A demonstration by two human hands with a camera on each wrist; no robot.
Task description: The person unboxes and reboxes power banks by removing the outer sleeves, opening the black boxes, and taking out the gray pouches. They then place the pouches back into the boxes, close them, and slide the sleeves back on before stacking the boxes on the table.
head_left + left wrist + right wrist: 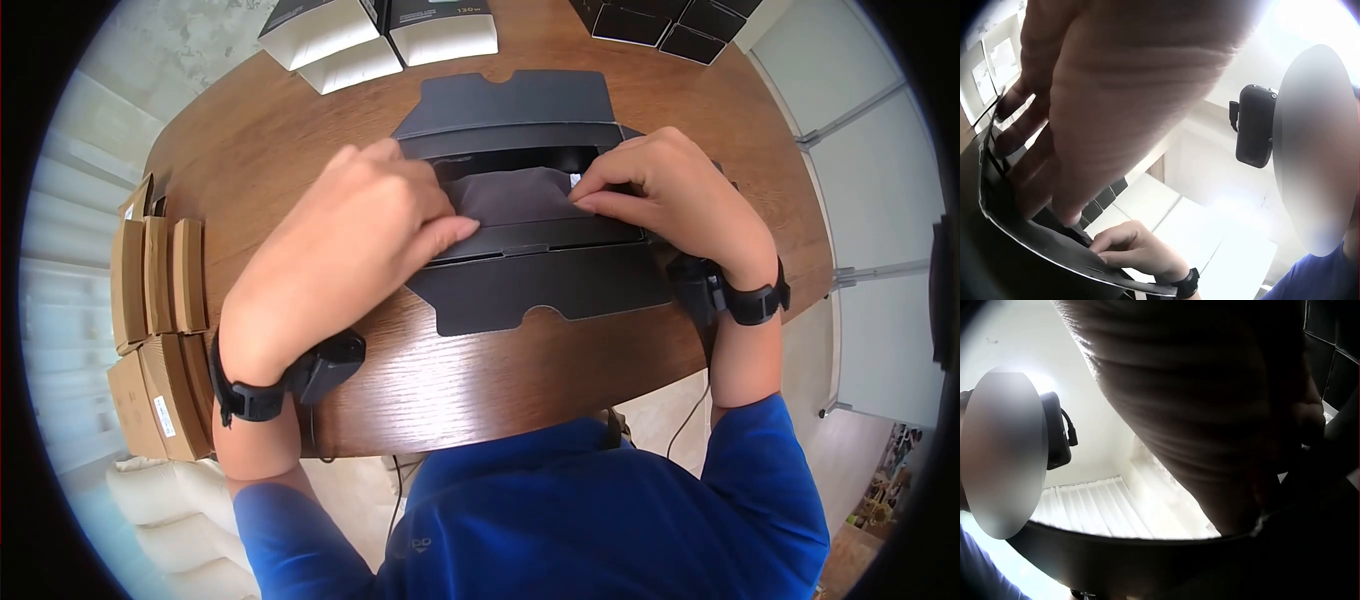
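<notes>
A black box (560, 285) lies with its long flaps folded out on the table. Inside it is a dark grey, soft-looking piece (515, 196). The left hand (345, 240) reaches over the box's left end, its fingers bent down into the opening and mostly hidden, the thumb at the near edge. At the right end the right hand (690, 200) pinches the edge of the grey piece between thumb and index finger, beside a small white spot. The left wrist view shows the left hand (1116, 94) large; in the right wrist view the right hand (1191, 406) is dark.
Black and white open boxes (445, 35) stand at the table's back left, and black boxes (665, 28) at the back right. Several brown cardboard boxes (160, 275) line the left edge. Cables hang near the table's front edge (470, 435).
</notes>
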